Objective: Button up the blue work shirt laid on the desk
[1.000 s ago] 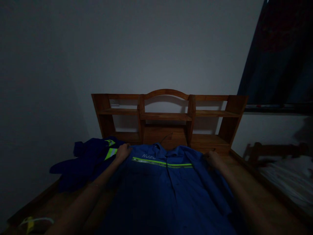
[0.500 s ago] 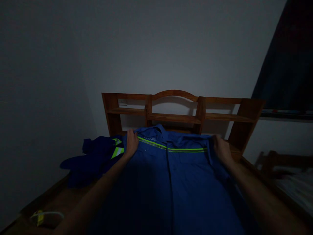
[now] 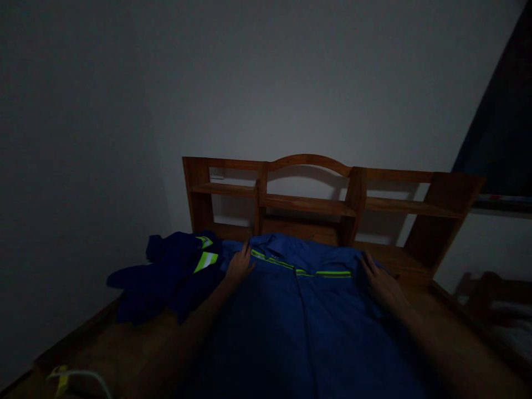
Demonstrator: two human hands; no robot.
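A blue work jacket (image 3: 274,310) with thin yellow-green reflective stripes lies spread in front of me, its collar end toward the headboard. My left hand (image 3: 240,265) rests on the jacket's left shoulder, fingers stretched out and the thumb apart. On the other shoulder lies my right hand (image 3: 380,281), its fingers extended over the cloth. Neither hand grips the fabric. The upper edge of the jacket is rumpled and partly folded over near the collar. Its lower part runs out of view at the bottom and is very dark.
Darker blue clothing (image 3: 166,274) with wide reflective bands lies heaped on the left. A wooden headboard (image 3: 307,205) with shelves stands against the wall. Bare wooden boards (image 3: 137,346) show at the lower left, with a pale cord (image 3: 89,374) and something yellow (image 3: 62,382).
The jacket's shoulders have come down from a raised, stretched position onto the surface, and the collar has slumped. Both hands have let go and opened. The view has shifted slightly.
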